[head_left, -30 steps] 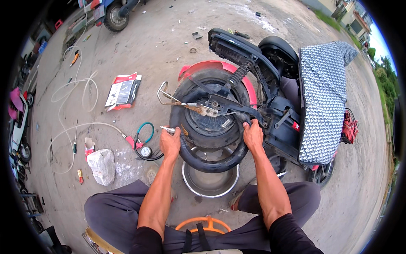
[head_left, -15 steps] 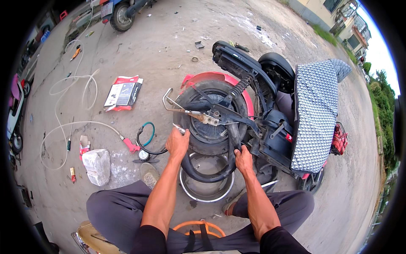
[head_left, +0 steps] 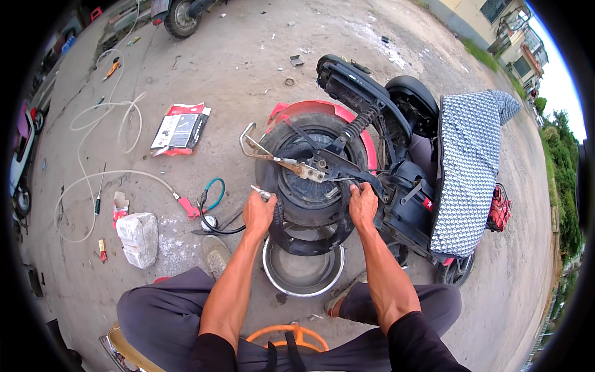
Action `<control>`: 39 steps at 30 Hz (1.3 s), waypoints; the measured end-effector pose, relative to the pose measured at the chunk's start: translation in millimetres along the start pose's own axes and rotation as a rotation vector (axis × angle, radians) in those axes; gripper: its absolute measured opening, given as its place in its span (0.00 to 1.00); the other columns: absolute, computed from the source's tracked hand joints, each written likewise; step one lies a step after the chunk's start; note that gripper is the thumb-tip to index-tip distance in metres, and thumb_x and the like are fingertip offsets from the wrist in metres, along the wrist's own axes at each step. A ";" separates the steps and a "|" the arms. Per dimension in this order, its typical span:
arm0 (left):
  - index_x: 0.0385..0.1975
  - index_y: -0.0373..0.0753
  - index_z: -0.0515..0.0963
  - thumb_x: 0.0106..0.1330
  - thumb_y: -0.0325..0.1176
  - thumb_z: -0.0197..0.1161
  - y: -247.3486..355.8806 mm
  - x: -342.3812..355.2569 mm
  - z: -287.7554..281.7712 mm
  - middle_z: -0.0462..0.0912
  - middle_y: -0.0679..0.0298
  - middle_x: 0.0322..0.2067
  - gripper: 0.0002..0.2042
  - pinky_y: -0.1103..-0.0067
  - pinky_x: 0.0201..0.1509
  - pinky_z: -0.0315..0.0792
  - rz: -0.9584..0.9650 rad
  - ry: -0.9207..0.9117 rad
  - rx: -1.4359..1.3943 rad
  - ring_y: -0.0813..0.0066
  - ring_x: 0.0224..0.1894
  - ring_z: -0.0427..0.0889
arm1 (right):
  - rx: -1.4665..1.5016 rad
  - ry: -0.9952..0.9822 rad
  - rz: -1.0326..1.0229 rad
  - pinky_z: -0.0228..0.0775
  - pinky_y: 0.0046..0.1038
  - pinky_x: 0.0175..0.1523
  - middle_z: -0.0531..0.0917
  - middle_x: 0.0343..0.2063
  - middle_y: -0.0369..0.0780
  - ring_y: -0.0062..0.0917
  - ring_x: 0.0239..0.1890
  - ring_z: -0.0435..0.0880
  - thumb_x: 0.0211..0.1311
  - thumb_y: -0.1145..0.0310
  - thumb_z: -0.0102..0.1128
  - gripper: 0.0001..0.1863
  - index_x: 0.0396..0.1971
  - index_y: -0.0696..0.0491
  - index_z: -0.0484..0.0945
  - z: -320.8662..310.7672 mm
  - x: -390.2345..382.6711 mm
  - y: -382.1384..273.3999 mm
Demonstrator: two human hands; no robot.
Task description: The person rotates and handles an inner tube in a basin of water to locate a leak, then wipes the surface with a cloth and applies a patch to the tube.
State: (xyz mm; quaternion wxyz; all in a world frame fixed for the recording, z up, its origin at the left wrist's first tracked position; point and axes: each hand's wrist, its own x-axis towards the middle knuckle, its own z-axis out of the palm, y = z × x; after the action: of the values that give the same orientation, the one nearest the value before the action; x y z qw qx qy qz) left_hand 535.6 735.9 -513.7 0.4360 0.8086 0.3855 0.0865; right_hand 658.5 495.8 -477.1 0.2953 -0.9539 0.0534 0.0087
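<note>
A scooter lies tipped on its side, its rear wheel [head_left: 310, 201] under a metal swing arm and bent bracket. A black inner tube [head_left: 308, 247] loops around the wheel's lower part, above a steel basin [head_left: 302, 293]. My left hand [head_left: 258, 212] is closed on the tube's left side, with a small silver piece [head_left: 263, 193] protruding from its fingers; what that piece is, I cannot make out. My right hand [head_left: 364, 206] grips the tube's right side near the swing arm. A pressure gauge with a hose [head_left: 211, 222] lies left of my left hand.
Around me are a pale hose [head_left: 113, 173], a red-and-black package [head_left: 180, 129], a white wrapped block [head_left: 137, 242], a screwdriver [head_left: 98, 204] and an orange stool [head_left: 300, 335]. A patterned cover [head_left: 468, 173] hangs on the scooter. Other scooters [head_left: 185, 17] stand at left and back.
My right hand moved left and down along the tube, then back up nearer the swing arm. The tube's lower loop sits higher than half a second ago. My left hand still grips it.
</note>
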 end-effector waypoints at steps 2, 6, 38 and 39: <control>0.51 0.28 0.76 0.60 0.40 0.68 12.7 14.0 7.3 0.85 0.46 0.37 0.24 0.64 0.48 0.75 0.013 -0.015 -0.007 0.49 0.42 0.85 | 0.044 0.069 -0.010 0.72 0.46 0.49 0.86 0.37 0.55 0.52 0.44 0.84 0.65 0.57 0.60 0.18 0.42 0.58 0.81 -2.4 5.1 17.1; 0.54 0.28 0.75 0.59 0.39 0.67 41.9 35.7 17.7 0.85 0.46 0.39 0.26 0.63 0.47 0.74 0.086 0.021 -0.121 0.51 0.43 0.85 | -0.026 0.117 0.122 0.72 0.46 0.48 0.85 0.34 0.55 0.52 0.40 0.84 0.65 0.57 0.61 0.17 0.38 0.59 0.80 -29.9 8.1 54.4; 0.45 0.30 0.78 0.60 0.35 0.70 31.8 41.2 15.9 0.85 0.49 0.36 0.18 0.68 0.46 0.74 0.162 -0.015 -0.045 0.56 0.40 0.85 | 0.226 0.005 0.214 0.70 0.39 0.49 0.85 0.36 0.54 0.47 0.41 0.84 0.69 0.59 0.58 0.19 0.45 0.62 0.80 -20.9 -76.9 127.4; 0.46 0.30 0.78 0.60 0.35 0.70 35.1 38.7 18.0 0.85 0.49 0.36 0.19 0.67 0.47 0.74 0.175 -0.021 -0.029 0.56 0.41 0.85 | 0.228 -0.013 0.197 0.70 0.39 0.48 0.85 0.36 0.54 0.46 0.39 0.84 0.69 0.60 0.58 0.18 0.44 0.62 0.80 -13.7 -91.7 128.2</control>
State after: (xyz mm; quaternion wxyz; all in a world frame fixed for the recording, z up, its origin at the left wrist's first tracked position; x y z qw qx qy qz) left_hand 590.0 740.1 -505.1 0.4425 0.8337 0.3073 0.1212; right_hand 553.4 391.8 -533.5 0.3997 -0.9042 0.1455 0.0379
